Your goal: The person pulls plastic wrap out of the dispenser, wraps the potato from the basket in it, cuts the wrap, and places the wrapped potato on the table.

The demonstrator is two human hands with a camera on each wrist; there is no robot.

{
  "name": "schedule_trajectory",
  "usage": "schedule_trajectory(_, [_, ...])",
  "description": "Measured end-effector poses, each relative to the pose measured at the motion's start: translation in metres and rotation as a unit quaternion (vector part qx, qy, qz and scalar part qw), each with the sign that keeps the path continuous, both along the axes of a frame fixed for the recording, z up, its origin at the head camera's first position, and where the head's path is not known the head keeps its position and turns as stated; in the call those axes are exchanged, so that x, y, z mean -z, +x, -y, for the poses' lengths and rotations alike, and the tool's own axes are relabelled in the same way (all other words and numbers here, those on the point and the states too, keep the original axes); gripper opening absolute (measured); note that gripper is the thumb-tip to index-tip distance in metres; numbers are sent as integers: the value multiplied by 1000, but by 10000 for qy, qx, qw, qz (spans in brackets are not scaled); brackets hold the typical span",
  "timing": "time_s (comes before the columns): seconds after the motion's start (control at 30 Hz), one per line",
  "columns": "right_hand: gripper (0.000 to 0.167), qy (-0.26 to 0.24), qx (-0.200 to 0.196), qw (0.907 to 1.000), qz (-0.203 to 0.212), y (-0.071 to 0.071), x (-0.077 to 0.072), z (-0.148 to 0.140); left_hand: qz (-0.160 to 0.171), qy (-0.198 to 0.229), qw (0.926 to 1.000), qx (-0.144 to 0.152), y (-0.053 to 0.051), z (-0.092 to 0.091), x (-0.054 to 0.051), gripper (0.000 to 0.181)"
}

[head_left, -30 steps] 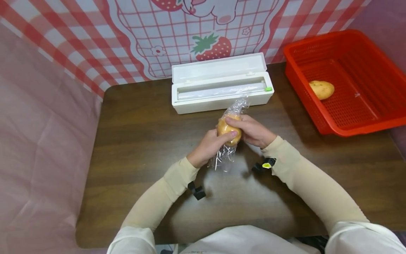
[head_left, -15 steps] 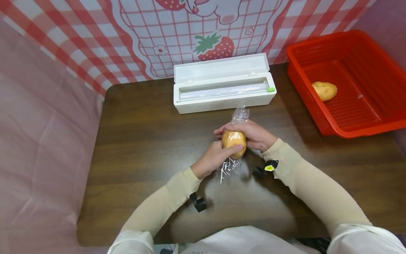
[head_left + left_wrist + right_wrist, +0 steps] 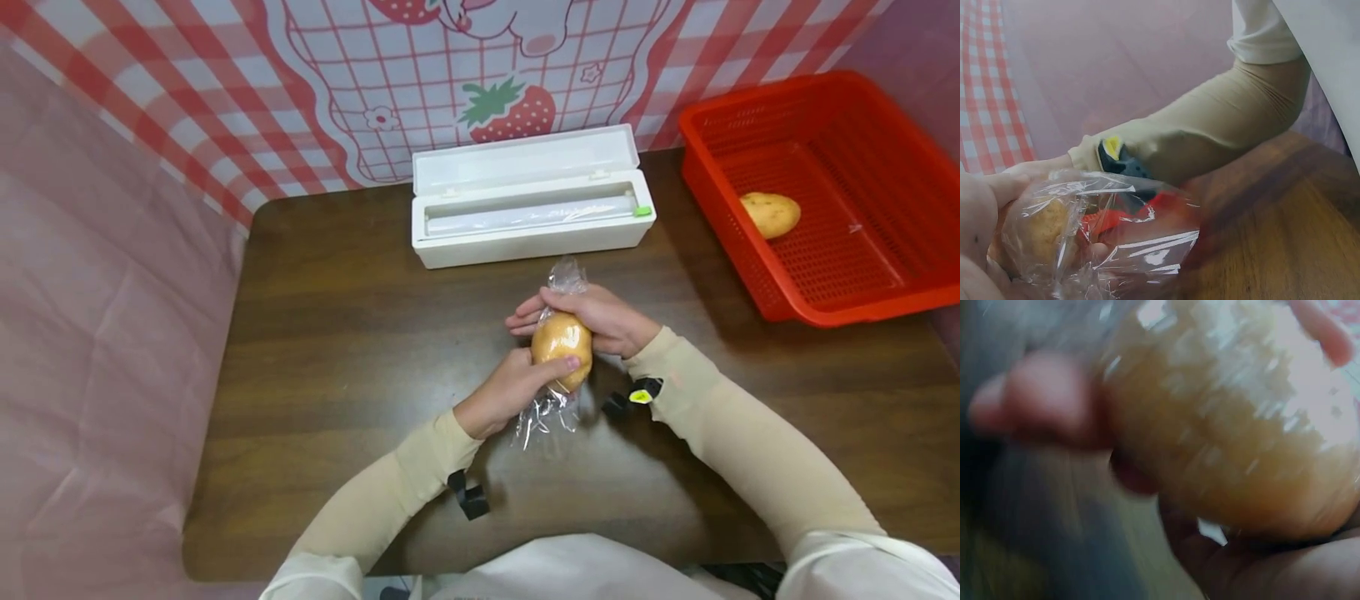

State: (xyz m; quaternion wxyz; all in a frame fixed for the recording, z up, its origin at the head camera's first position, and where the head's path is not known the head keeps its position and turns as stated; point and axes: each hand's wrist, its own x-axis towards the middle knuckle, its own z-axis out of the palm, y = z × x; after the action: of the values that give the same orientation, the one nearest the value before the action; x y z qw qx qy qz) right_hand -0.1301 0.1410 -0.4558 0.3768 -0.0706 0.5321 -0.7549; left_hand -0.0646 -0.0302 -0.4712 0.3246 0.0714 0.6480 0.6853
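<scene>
The white box lies on the brown table with its lid swung open along the far side. Inside it a roll of clear film fills most of the trough, and a green tab sits at the right end of its front edge. To the right of the white box stands a red basket with slotted walls and floor; one bare potato lies in it, toward the side facing the white box.

In front of the white box, on the person's side and apart from it, is the wrapped potato, between both hands. The plastic film covers it like a loose bag: a crumpled end points toward the white box, and another flares out on the side away from it. The left hand is clamped on the wrapped potato, thumb across its top. The right hand has its fingers stretched out straight behind the wrapped potato, the thumb apart from them and laid over the film on the side nearer the white box. In the left wrist view the flared film is see-through, with red showing behind; the right wrist view is blurred, the wrapped potato filling much of it
</scene>
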Motion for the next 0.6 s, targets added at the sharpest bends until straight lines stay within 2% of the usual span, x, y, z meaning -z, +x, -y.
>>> schedule_trajectory(0.07, [45, 234, -59, 9974, -685, 0, -1, 0, 26, 91, 10000, -3, 0, 1, -1, 32])
schedule_trajectory(0.13, [42, 759, -110, 9836, -1631, 0, -3, 0, 72, 174, 9998, -11, 0, 2, -2, 33])
schedule_trajectory(0.17, [41, 1058, -125, 9711, -2137, 0, -5, 0, 77, 161, 9998, -14, 0, 2, -2, 34])
schedule_trajectory(0.23, [38, 1669, -108, 9368, -3073, 1, -10, 0, 79, 132, 9999, -7, 0, 3, -4, 35])
schedule_trajectory(0.27, [36, 1903, -79, 9206, -3409, 2, -12, 0, 48, 114, 9999, -4, 0, 3, -4, 35])
schedule_trajectory(0.33, [35, 2134, -37, 8983, -3840, 3, -16, 0, -74, 67, 9999, -3, -1, 4, -6, 36])
schedule_trajectory(0.43, [34, 2194, 41, 8809, -4194, 8, -21, 0, -222, 76, 9997, 26, -2, 4, -8, 36])
schedule_trajectory(0.6, [32, 2247, 50, 8417, -4909, 15, -21, 0, -266, 61, 9996, 107, -3, 7, -11, 35])
